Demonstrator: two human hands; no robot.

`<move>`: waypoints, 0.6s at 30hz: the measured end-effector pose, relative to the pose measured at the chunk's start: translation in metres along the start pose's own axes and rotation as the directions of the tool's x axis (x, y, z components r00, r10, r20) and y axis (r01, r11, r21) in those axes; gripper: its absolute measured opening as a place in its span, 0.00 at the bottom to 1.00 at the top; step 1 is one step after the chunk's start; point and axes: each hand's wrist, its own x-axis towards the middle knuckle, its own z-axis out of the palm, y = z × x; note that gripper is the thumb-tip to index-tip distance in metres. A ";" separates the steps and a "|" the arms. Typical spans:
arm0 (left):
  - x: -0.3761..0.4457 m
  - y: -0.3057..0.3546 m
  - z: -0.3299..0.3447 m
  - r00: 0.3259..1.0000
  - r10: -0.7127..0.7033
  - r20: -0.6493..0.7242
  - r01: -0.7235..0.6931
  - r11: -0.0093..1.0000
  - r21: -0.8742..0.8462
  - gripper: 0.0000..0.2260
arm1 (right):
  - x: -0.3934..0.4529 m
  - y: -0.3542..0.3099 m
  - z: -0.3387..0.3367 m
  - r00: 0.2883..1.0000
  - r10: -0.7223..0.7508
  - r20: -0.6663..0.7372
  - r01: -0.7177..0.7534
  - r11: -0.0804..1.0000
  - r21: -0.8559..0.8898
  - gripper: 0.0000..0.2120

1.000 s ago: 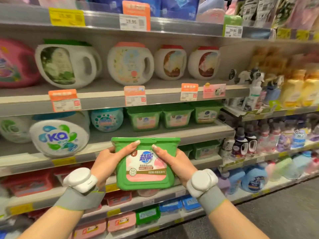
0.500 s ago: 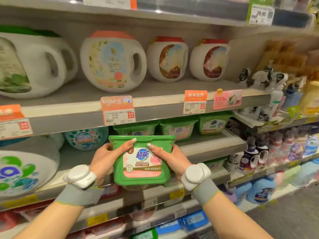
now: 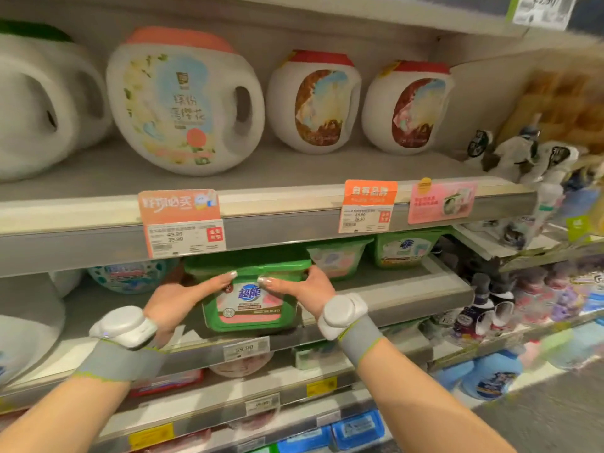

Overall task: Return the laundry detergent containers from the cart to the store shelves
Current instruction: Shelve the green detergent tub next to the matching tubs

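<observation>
A green laundry pod box (image 3: pixel 250 297) with a pink and white label sits at the front of the middle shelf (image 3: pixel 408 302), under the shelf above. My left hand (image 3: pixel 178 300) grips its left side, thumb across the lid. My right hand (image 3: pixel 300 291) grips its right side the same way. Both wrists wear white devices on grey bands. The box's far side is hidden under the upper shelf edge.
Two similar green boxes (image 3: pixel 340 256) (image 3: pixel 403 248) stand to the right on the same shelf. A round teal tub (image 3: pixel 130 276) stands to the left. Large white detergent jugs (image 3: pixel 184 99) fill the shelf above. Spray bottles (image 3: pixel 523 158) and small bottles crowd the right-hand shelves.
Both hands have carried the green box up and forward from in front of the shelves onto the middle shelf. The view has moved closer to the shelves.
</observation>
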 end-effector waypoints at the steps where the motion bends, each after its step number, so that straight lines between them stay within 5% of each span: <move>1: 0.000 -0.001 0.001 1.000 -0.006 0.005 0.006 1.000 0.001 0.45 | 0.003 0.002 -0.002 1.000 -0.002 0.011 0.003 1.000 -0.029 0.15; 4: -0.002 -0.004 0.007 0.999 0.000 0.039 0.000 1.000 -0.022 0.50 | 0.011 0.011 -0.007 0.998 -0.032 0.047 0.037 0.993 -0.111 0.16; 8: -0.002 -0.004 0.014 0.998 0.007 0.068 -0.004 0.999 -0.046 0.35 | 0.016 0.024 -0.008 0.998 -0.037 0.045 0.041 0.993 -0.109 0.20; 18: 0.004 -0.008 0.005 0.993 -0.035 0.108 0.035 0.999 0.003 0.48 | 0.013 0.013 -0.008 0.989 -0.010 0.149 0.030 0.991 -0.132 0.20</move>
